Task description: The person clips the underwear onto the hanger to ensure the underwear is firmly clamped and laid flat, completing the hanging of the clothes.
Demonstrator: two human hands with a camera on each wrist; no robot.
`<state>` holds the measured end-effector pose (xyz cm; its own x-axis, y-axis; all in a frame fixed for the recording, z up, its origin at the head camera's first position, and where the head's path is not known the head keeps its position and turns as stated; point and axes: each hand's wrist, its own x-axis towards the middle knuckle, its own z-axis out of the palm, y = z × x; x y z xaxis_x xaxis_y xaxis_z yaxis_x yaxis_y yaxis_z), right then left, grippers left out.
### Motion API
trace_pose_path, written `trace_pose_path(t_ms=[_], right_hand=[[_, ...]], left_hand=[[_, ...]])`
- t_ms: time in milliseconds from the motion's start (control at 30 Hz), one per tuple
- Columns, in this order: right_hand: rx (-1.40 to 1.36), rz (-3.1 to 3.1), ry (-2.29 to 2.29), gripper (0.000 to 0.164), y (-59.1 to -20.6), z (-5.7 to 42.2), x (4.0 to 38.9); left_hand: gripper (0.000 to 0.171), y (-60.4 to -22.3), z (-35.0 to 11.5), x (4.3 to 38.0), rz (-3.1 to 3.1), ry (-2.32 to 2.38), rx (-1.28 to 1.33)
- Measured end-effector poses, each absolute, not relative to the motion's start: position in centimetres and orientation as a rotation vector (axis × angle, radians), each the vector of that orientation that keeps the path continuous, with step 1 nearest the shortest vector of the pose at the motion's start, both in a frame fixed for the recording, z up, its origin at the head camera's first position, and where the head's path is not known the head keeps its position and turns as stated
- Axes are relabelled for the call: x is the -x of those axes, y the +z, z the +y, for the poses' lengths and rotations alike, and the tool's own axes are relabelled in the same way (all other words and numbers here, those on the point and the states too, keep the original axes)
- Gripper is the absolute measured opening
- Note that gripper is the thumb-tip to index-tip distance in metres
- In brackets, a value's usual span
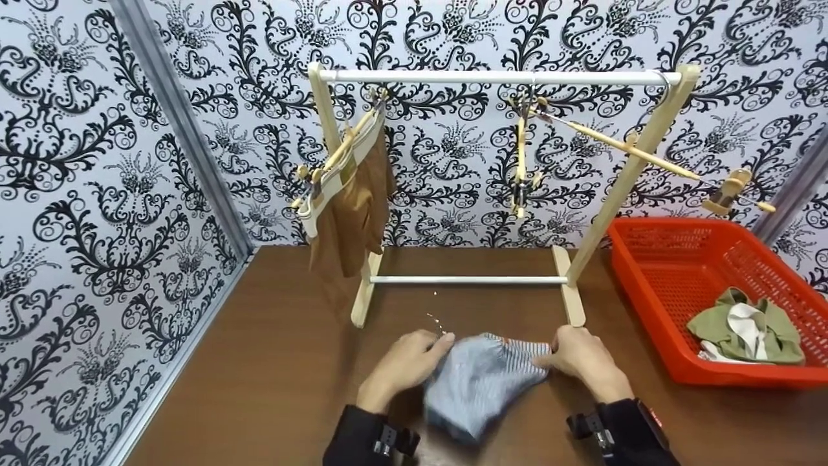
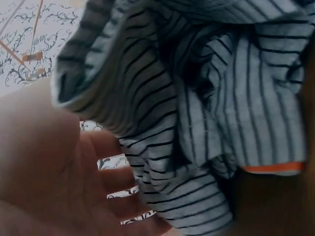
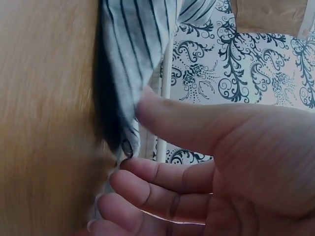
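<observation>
A small grey-and-white striped garment (image 1: 475, 382) with a bit of orange trim is bunched up low over the brown table, its lower part blurred. At its right end my right hand (image 1: 582, 359) pinches a corner between thumb and fingers. The right wrist view shows the striped cloth (image 3: 135, 54) running up from that pinch. On the other side, my left hand (image 1: 407, 362) is against the garment's left edge. Seen from the left wrist, this hand (image 2: 54, 162) has its fingers extended behind the cloth folds (image 2: 152, 113); the thumb tip is hidden there.
Behind the hands stands a wooden rack with a white top rail (image 1: 440, 77). Brown shorts (image 1: 359, 207) hang at its left on a clip hanger. Bare hangers (image 1: 521, 155) hang farther right. A red basket (image 1: 647, 310) on the right holds green and white cloth (image 1: 744, 330).
</observation>
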<state>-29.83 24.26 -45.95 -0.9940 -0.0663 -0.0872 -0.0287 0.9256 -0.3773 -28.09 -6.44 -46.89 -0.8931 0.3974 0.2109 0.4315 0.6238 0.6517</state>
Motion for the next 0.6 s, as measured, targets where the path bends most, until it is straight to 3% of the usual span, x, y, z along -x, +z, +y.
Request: trace_pose_path(t_ms=[100, 300, 600], right_hand=[[0.091, 2.981, -0.573, 0.033, -46.2, 24.1, 29.7], [0.183, 3.021, -0.576, 0.025, -46.2, 23.5, 29.4], [0.254, 3.033, -0.543, 0.021, -46.5, 23.0, 29.6]], left_hand=[[0.052, -47.0, -6.2, 27.8, -2.857, -1.178, 0.734], [0.023, -46.9, -6.2, 27.2, -2.948, -1.183, 0.739], [0.045, -46.8, -4.2, 26.0, -3.162, -1.031, 0.824]])
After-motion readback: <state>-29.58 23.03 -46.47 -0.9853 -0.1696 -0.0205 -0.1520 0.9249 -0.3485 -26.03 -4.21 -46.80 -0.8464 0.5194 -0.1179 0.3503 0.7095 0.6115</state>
